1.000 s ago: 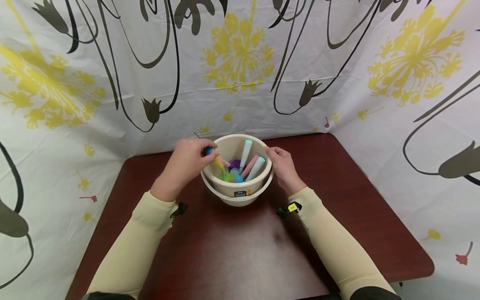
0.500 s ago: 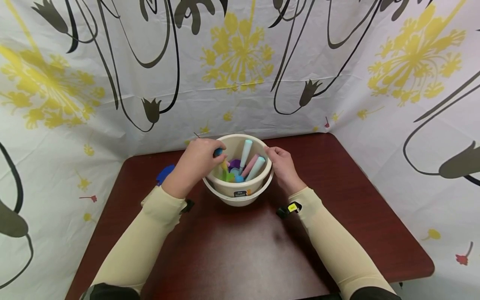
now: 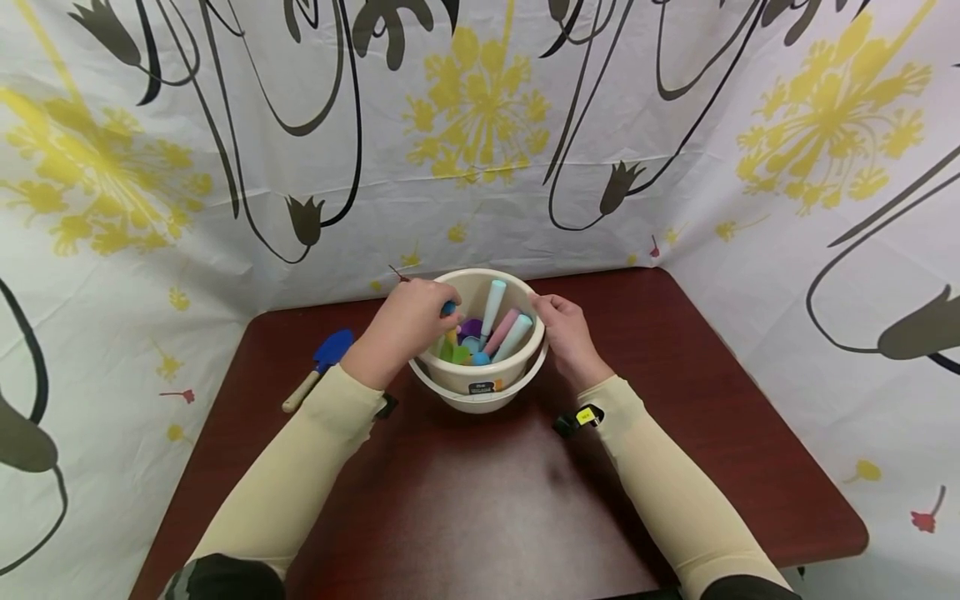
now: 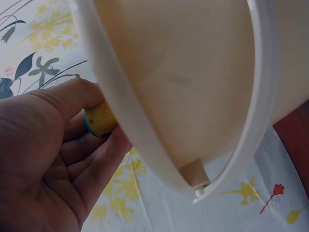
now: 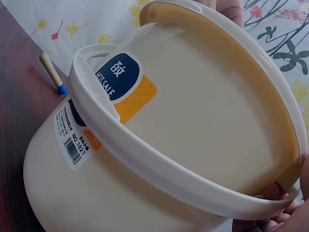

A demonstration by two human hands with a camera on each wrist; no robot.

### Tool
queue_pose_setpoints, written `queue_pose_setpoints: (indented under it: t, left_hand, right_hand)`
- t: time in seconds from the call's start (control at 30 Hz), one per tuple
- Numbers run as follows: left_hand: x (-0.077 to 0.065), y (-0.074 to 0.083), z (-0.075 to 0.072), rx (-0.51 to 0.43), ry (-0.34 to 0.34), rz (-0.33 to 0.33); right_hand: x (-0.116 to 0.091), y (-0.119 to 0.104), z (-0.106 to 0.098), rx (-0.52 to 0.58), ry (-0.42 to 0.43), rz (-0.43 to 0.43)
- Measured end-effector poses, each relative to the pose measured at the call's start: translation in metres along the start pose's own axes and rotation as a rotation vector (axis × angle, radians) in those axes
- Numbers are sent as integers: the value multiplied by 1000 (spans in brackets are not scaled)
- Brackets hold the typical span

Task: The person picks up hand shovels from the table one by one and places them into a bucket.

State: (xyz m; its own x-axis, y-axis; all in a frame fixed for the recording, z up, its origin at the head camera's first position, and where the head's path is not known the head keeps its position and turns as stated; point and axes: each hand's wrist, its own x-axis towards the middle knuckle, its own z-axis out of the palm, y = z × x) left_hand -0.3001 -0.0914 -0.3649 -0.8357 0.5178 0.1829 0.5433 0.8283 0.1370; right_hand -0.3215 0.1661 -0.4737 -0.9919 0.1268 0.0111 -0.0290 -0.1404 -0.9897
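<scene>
A cream bucket (image 3: 450, 379) stands upright towards the table's back, its white bail handle (image 4: 263, 87) hanging down round the front. Over its left rim, my left hand (image 3: 412, 321) pinches a yellow handle (image 4: 100, 119) with a blue end; the tool's lower part is hidden. My right hand (image 3: 566, 329) grips the bucket's right rim. Inside are pale blue handles (image 3: 492, 304), a pink handle (image 3: 501, 331), a purple piece (image 3: 471, 327) and a green piece (image 3: 459, 353). Their working ends are mostly hidden.
A hand trowel (image 3: 330, 350) with a blue blade and wooden handle lies on the table left of the bucket, beside my left forearm. The dark red table (image 3: 487, 500) meets a white patterned curtain (image 3: 480, 225) behind and at the sides.
My left hand has moved right, further over the bucket, with the yellow handle. The trowel behind the forearm has come into view. My right hand stays on the rim.
</scene>
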Motion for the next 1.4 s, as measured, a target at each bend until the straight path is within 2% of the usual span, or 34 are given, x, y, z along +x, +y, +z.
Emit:
queue_pose_setpoints:
  t: [0.13, 0.33, 0.77, 1.13, 1.4]
  left_hand:
    - [4, 0, 4, 14, -19, -8]
    - [10, 0, 8, 13, 5, 15]
    - [14, 8, 14, -60, -27, 36]
    - [16, 14, 18, -83, -51, 124]
    - [16, 11, 24, -129, -55, 170]
  right_hand:
    - [-1, 0, 0, 6, 0, 0]
    - [0, 1, 1, 12, 3, -3]
    - [-1, 0, 0, 11, 0, 2]
    - [1, 2, 0, 22, 1, -5]
    - [1, 2, 0, 8, 10, -8]
